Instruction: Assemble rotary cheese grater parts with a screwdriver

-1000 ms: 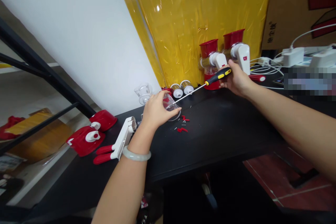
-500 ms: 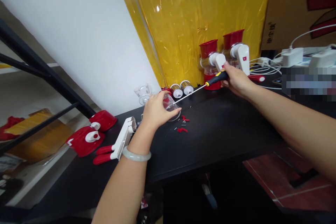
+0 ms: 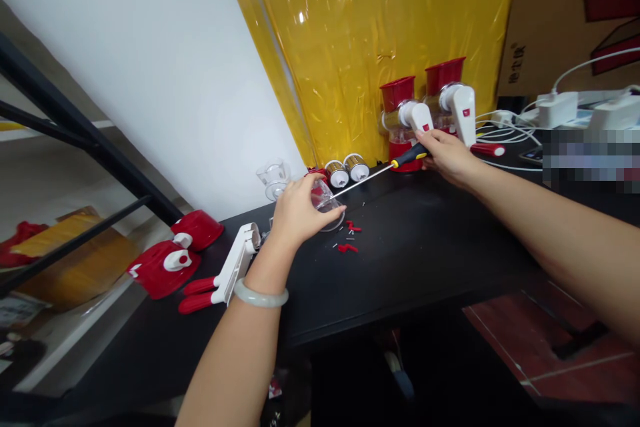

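With thumb and fingers, my left hand (image 3: 301,210) grips a clear plastic housing (image 3: 334,213) that rests on the black table (image 3: 425,240). Part of the housing is hidden behind the hand. My right hand (image 3: 447,157) is closed around the black and yellow handle of a screwdriver (image 3: 367,179). Its long shaft slants down to the left, the tip at the housing; exact contact is too small to make out. Small red plastic pieces (image 3: 348,249) and several tiny metal pins (image 3: 350,238) lie just right of the housing.
Two red-and-white rotary graters (image 3: 399,90) stand at the back, beside two metal drums (image 3: 356,165). White crank handles (image 3: 240,257) and red bases (image 3: 165,270) lie on the left. A clear cup-like part (image 3: 273,177) stands by the wall. Chargers and cables (image 3: 557,110) are at the right.
My right hand and the screwdriver handle have dipped slightly, so the shaft lies a little flatter. My left hand stays on the clear housing, almost unmoved.
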{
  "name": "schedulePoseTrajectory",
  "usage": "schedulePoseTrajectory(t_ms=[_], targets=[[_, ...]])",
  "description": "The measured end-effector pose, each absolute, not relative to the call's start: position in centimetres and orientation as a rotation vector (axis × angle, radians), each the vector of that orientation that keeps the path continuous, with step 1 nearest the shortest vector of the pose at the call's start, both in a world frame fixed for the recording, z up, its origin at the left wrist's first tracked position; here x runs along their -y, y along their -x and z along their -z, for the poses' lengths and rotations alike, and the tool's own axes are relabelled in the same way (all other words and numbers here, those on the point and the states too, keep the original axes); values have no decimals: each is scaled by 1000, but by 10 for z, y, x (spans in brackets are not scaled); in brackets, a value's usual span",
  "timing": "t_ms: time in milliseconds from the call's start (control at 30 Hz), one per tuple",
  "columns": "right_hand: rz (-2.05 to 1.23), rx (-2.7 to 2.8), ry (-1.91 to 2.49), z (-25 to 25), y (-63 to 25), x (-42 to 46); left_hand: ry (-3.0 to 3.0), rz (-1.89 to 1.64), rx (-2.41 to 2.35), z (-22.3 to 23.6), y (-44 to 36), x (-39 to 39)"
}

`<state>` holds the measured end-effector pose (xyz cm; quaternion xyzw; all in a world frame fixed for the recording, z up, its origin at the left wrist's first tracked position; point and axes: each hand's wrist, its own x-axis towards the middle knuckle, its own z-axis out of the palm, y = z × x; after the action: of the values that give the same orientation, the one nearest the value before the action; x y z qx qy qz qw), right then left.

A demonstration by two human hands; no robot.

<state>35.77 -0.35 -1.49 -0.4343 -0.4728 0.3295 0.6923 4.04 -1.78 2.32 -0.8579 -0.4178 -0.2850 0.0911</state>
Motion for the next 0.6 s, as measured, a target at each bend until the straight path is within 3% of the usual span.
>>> schedulePoseTrajectory(t_ms=[267, 500, 600], targets=[[-990, 964, 731, 6, -352, 15, 2554, 838, 1237, -24, -40, 18], [-681, 1024, 974, 14, -356, 3, 2555, 832, 1234, -24, -40, 18], [-795, 980, 831, 11, -355, 8, 2555, 838, 1234, -23, -40, 18]])
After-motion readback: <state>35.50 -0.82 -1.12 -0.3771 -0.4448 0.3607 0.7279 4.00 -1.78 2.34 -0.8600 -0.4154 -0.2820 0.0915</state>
